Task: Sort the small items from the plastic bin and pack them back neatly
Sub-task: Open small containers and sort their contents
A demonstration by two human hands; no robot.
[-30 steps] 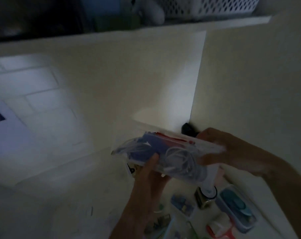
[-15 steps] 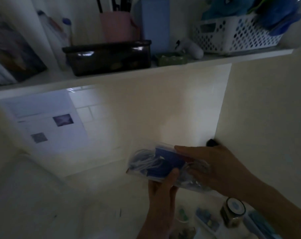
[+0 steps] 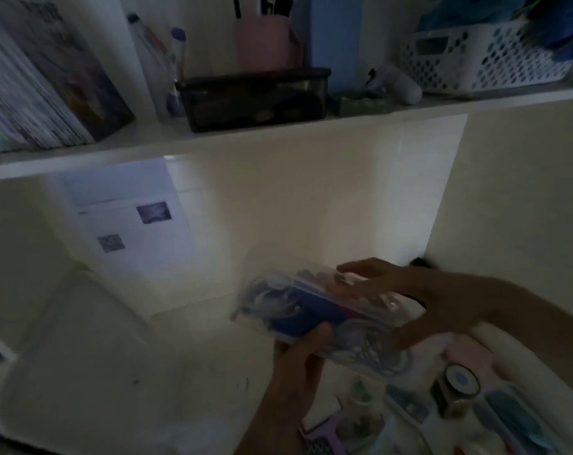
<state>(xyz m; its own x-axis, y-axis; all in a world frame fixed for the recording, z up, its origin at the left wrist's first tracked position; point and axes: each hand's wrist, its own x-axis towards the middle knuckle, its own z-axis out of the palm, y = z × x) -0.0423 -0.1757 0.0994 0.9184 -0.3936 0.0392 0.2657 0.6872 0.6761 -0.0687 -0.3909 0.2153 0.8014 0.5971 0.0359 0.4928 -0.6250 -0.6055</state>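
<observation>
Clear plastic dominates mid-frame: the bin [image 3: 324, 315], stuffed with white cords and blue packets, is held above the table [image 3: 180, 372], with the left hand [image 3: 298, 359] gripping its near edge from below and the right hand [image 3: 419, 297] laid over its top, fingers spread nearly flat. Loose small items [image 3: 456, 389] lie at lower right beneath it. The bin looks tilted, so contents could slide out; behind, in the upper frame, runs a cluttered shelf [image 3: 278, 136].
</observation>
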